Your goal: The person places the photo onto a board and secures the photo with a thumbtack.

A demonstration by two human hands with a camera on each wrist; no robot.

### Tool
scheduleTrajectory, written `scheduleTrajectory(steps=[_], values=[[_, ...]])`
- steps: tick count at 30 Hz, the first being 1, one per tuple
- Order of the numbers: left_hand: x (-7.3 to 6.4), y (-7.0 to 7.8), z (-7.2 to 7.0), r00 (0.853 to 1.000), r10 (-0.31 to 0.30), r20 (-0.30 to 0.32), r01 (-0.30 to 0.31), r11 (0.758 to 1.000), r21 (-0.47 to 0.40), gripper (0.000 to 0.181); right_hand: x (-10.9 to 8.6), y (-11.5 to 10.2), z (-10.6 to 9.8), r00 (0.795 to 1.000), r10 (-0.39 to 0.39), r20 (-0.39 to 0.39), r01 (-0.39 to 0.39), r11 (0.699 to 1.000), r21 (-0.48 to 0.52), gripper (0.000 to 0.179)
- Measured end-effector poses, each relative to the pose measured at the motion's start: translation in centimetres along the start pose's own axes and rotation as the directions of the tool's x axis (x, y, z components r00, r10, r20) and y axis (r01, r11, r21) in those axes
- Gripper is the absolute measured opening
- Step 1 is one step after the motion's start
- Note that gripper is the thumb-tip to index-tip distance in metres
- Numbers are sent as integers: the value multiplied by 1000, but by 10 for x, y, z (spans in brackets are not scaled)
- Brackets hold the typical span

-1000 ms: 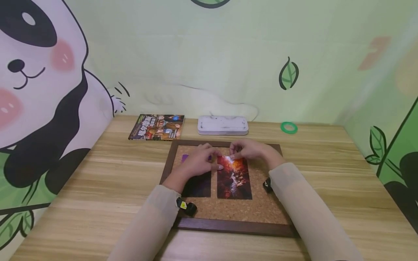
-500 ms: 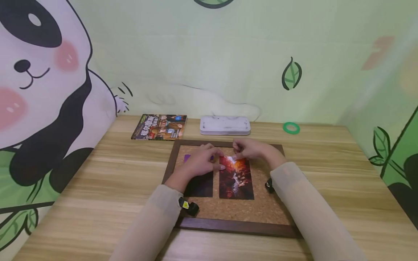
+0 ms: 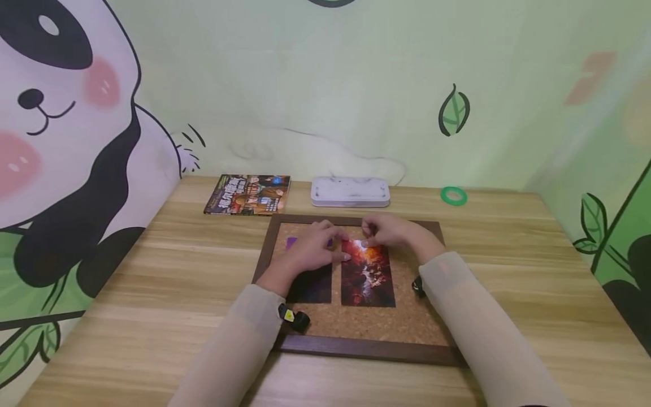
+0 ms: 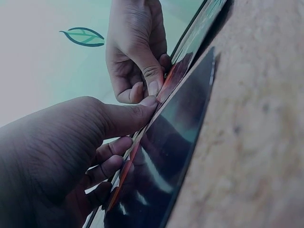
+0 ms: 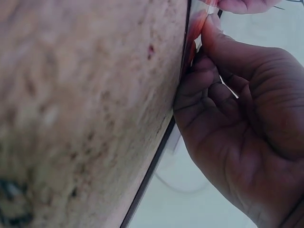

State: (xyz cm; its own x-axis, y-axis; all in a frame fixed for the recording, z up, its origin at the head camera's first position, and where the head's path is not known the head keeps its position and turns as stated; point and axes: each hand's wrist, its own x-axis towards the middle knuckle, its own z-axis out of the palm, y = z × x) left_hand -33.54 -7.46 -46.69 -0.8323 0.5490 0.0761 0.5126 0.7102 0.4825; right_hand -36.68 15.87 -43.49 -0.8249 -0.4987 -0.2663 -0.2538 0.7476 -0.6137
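Note:
A framed cork board (image 3: 366,325) lies on the table with two picture cards on it. My left hand (image 3: 314,249) reaches over the dark, purple-topped card (image 3: 310,288). Its thumb and index finger touch the upper left corner of the red and orange picture card (image 3: 367,282). At that card's top edge, my right hand (image 3: 389,230) pinches with thumb and finger, the other fingers curled. In the right wrist view, the right thumb (image 5: 216,40) lies against the orange card edge (image 5: 197,23). Whether anything small sits under the fingertips is hidden.
Behind the board lie a comic-style book (image 3: 248,195), a white tin case (image 3: 350,192) and a green tape ring (image 3: 454,196). A wooden table (image 3: 152,282) carries everything. A printed wall (image 3: 285,85) stands close behind it.
Both hands keep nearly the same place at the top of the red and orange card. The head view shifts slightly.

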Motion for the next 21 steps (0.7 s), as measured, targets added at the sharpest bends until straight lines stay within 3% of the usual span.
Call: scheduleTrajectory(steps=[15,21], values=[[1,-1,0,1000,0,16,0,1000,-3,37,-2,0,1,1000,18,12,-18,1000,6,18],[-1,-3,0,1000,28,10,-28,999,16,33,-6,6,1,999,-36,-3,36,999,35,16]])
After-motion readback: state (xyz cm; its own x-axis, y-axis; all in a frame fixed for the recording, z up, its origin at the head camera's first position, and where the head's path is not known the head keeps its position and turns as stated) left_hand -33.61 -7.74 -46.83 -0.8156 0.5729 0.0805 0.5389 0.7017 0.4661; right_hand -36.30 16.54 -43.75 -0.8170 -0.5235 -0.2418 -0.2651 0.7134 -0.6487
